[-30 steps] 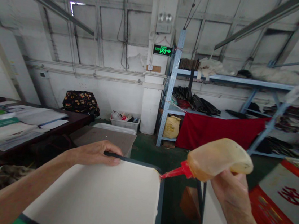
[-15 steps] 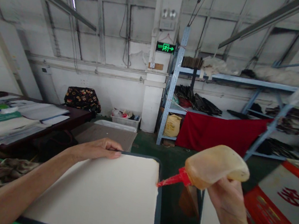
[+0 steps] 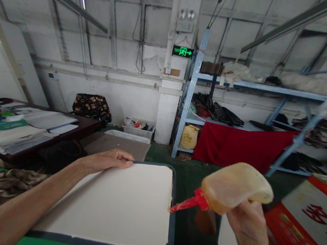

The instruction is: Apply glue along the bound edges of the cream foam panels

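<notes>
A white panel (image 3: 111, 203) with a dark blue-grey rim lies in front of me. My left hand (image 3: 114, 159) grips its far edge, thumb on top and the other fingers curled at the rim. My right hand (image 3: 249, 216) is wrapped round a translucent glue bottle (image 3: 237, 187) holding amber liquid, tilted with its red nozzle (image 3: 186, 204) pointing left and down. The nozzle tip is at the panel's right edge, where white meets the dark rim. A thin yellowish line shows along that edge above the tip.
A second white panel (image 3: 230, 242) with a dark rim is partly hidden behind my right forearm. A red and white box (image 3: 309, 224) stands at right, crumpled cloth (image 3: 2, 194) at left. Papers cover a dark table (image 3: 88, 129); blue shelving (image 3: 188, 101) stands behind.
The nozzle tip has moved down along the panel's right edge with my right hand. The panel's near edge now shows more fully. My left hand keeps its hold.
</notes>
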`<state>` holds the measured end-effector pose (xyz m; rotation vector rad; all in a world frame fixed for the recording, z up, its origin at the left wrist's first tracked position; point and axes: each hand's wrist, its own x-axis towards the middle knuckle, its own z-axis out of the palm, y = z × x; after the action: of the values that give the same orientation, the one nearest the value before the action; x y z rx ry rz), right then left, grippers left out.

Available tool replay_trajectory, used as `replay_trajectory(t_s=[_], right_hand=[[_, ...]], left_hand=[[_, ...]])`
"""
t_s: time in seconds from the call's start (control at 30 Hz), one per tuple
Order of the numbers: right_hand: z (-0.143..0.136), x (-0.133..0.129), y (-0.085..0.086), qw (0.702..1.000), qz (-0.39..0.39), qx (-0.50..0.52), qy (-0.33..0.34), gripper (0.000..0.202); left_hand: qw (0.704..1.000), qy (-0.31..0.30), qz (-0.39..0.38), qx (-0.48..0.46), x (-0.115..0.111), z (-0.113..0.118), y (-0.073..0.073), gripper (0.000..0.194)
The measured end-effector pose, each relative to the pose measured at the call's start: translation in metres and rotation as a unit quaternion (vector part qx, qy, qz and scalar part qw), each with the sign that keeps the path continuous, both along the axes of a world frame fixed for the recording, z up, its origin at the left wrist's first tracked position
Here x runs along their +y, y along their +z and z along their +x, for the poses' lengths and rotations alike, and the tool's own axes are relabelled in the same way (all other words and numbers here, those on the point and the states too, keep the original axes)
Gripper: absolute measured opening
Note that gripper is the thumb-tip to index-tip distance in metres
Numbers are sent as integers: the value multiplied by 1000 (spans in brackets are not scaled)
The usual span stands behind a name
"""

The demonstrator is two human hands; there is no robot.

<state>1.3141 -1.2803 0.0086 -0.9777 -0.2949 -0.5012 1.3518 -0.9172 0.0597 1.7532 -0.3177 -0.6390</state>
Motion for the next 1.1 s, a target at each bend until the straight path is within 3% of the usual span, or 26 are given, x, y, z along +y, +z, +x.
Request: replay_trajectory(t_s=[0.33, 0.53, 0.77, 1.1], right_hand=[[-6, 2, -5, 1000, 13, 15, -2, 29], [-6, 6, -3, 1000, -1, -7, -28, 23], [-6, 5, -8, 999, -25, -28, -29, 23], [-7, 7, -9, 999, 7, -26, -27, 32]], left_hand=[[999, 26, -23, 11, 6, -4, -4, 30], [998, 36, -46, 17, 12, -2, -12, 27], [998, 41, -47, 27, 10, -4, -11, 28], [998, 58, -36, 2, 22, 7, -29, 26]])
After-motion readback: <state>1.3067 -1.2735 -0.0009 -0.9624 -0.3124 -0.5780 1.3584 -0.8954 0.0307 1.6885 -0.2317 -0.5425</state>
